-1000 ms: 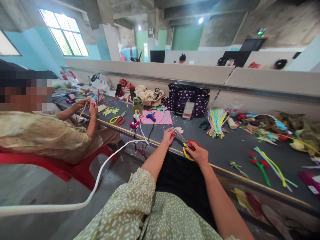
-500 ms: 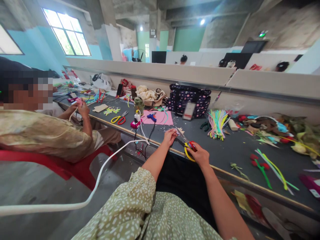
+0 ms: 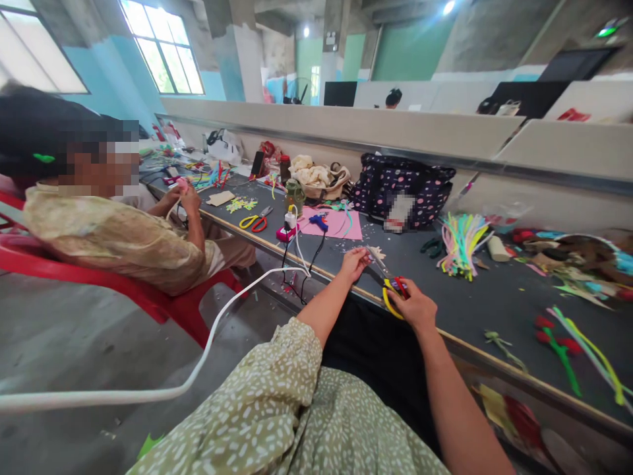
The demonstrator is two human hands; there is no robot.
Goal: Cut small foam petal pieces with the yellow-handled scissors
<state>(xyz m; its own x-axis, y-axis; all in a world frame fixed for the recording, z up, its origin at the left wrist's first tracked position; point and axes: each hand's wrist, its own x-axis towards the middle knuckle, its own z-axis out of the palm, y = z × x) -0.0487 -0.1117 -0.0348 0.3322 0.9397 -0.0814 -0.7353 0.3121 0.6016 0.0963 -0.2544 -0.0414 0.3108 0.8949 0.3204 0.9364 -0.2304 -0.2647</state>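
My right hand [image 3: 419, 306] grips a pair of scissors [image 3: 382, 266] by yellow and red handles, the blades pointing away towards my left hand. My left hand [image 3: 355, 265] is closed in a pinch beside the blade tips; what its fingers hold is too small to make out. Both hands are over the table's front edge. Just past the blades lie small pale cut pieces [image 3: 378, 253]. Further off, a blue glue gun [image 3: 319, 223] rests on a pink sheet [image 3: 350, 227].
A white cable [image 3: 217, 313] runs from the power strip [image 3: 285, 233] across the left foreground. Another person [image 3: 113, 231] sits at left. Second scissors [image 3: 256, 220], a dotted bag [image 3: 370, 191], a bundle of pipe cleaners [image 3: 462, 247] and red-and-green pipe-cleaner pieces [image 3: 564, 359] are on the table.
The view has turned left, so the table and hands appear further right. My hands keep nearly the same pose, with the scissors still in the right one.
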